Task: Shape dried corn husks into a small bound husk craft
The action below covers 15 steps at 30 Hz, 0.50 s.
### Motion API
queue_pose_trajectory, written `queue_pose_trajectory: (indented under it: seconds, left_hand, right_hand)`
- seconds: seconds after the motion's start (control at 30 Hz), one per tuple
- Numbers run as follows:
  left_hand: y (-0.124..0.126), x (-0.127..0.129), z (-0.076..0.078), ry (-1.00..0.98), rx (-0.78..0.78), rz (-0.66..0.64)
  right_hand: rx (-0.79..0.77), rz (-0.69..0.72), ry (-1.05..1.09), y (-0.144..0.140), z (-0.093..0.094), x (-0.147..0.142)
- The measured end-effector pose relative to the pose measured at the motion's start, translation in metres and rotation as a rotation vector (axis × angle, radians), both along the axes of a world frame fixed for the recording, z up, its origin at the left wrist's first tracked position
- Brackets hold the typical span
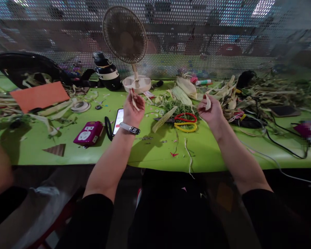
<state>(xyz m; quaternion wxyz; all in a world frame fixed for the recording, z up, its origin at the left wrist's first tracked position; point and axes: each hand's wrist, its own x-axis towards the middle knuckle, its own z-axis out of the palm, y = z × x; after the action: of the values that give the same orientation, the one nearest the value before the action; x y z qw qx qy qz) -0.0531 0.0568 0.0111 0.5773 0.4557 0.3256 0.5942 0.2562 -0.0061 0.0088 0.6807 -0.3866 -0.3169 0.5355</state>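
Overhanging the near edge of the green table (155,155), a thin pale strand (190,157) lies between the forearms (111,162), with open room on either side; beyond it, scissors (176,120) with red and yellow handles lie partly under a husk piece (165,119); both hands stand well apart above the table, the left hand (134,112) pinching one husk strip (134,100), the right hand (213,110) another strip (208,102); a fan (125,39) stands towards the far edge.

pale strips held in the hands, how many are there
2 visible: a left strip in the left hand and a right strip in the right hand. The hands may hide more.
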Motion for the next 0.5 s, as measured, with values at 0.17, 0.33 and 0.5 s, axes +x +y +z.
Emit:
queue_pose_trajectory:
  seconds: [0.17,0.33,0.5]
  left_hand:
    - [-0.024,0.033,-0.004,-0.117,-0.162,-0.025]
    - [-0.057,0.057,-0.009,0.039,-0.227,-0.188]
    - [-0.067,0.063,-0.013,0.099,-0.2,-0.327]
  right_hand:
    - [-0.185,0.02,-0.102,-0.012,0.002,-0.034]
    - [-0.011,0.237,-0.327,-0.034,0.005,-0.073]
    - [0.126,0.246,-0.487,-0.037,-0.007,-0.089]
